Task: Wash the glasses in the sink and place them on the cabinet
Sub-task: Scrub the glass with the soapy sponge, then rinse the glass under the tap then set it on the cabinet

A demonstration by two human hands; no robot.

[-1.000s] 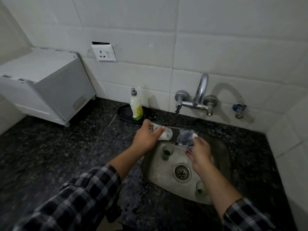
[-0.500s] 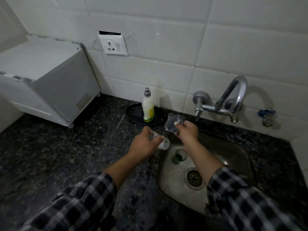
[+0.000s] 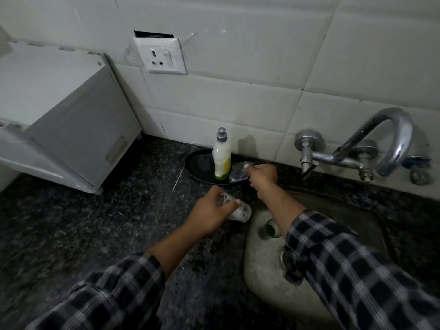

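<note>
My left hand (image 3: 210,211) grips a soapy clear glass (image 3: 239,210) lying sideways over the counter, just left of the steel sink (image 3: 262,267). My right hand (image 3: 263,175) reaches back across the sink's far left corner and holds a foamy scrubber (image 3: 238,173) on the black dish (image 3: 198,163), beside the dish-soap bottle (image 3: 222,154). Another glass (image 3: 271,229) with a green tint stands in the sink, partly hidden by my right forearm. The white cabinet (image 3: 54,115) sits on the counter at the far left.
A chrome tap (image 3: 371,148) juts from the tiled wall over the sink's far edge. A wall socket (image 3: 162,57) is above the soap bottle. Dark granite counter (image 3: 95,222) spreads between the cabinet and the sink.
My right hand carried the scrubber from above the sink leftward and back onto the black dish. My left hand kept the glass at the sink's left edge. The view swung left.
</note>
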